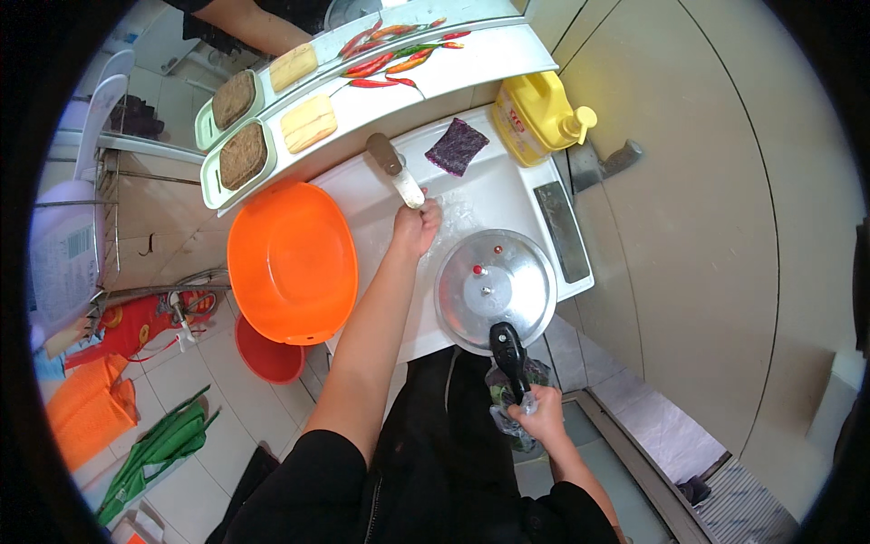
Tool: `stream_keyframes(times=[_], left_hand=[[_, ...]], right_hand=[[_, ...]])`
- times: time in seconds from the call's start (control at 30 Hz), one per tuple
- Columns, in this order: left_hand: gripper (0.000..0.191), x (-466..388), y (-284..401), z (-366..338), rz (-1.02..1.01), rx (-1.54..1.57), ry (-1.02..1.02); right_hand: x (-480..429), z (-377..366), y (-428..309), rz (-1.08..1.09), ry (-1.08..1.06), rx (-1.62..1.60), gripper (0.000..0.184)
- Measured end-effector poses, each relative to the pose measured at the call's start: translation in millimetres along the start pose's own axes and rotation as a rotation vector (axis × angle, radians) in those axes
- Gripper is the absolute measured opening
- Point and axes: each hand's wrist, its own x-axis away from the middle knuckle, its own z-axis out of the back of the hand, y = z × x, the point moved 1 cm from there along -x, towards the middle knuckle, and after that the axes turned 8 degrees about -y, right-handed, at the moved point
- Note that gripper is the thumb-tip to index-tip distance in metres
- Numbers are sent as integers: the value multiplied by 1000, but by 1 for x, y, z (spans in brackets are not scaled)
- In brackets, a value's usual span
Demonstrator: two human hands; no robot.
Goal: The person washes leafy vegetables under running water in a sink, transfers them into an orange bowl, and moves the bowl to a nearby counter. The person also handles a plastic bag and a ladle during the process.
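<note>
My left hand [419, 226] is at the spout tip of a faucet [397, 170] over a white sink [370, 234]. Its fingers are curled, and the spout partly hides them. To its right a pressure cooker with a metal lid [469, 302] sits at the sink's front; any pot body is hidden under the lid. Its black handle [510, 353] points towards me, and my right hand [540, 413] closes around the handle's end. Crumpled clear plastic of a bag [503, 415] with dark green contents is in the same grip, hanging below the handle.
An orange basin [292, 265] stands at the sink's left, above a red bucket [272, 353]. A purple scouring pad [457, 147] and a yellow pump jug [533, 119] lie behind. The shelf [486, 61] holds a brown sponge [243, 156] and a yellow bar [309, 124].
</note>
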Motion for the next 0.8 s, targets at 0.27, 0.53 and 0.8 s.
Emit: stream_keyframes(times=[0.27, 0.53, 0.8], left_hand=[[15, -5, -4, -12, -62, -290, 366], [26, 0, 9, -4, 12, -159, 368], [26, 34, -3, -32, 105, -425, 242]], right_hand=[[18, -1, 8, -24, 16, -48, 19], [31, -16, 21, -42, -4, -192, 23], [58, -33, 30, -32, 12, -328, 20]])
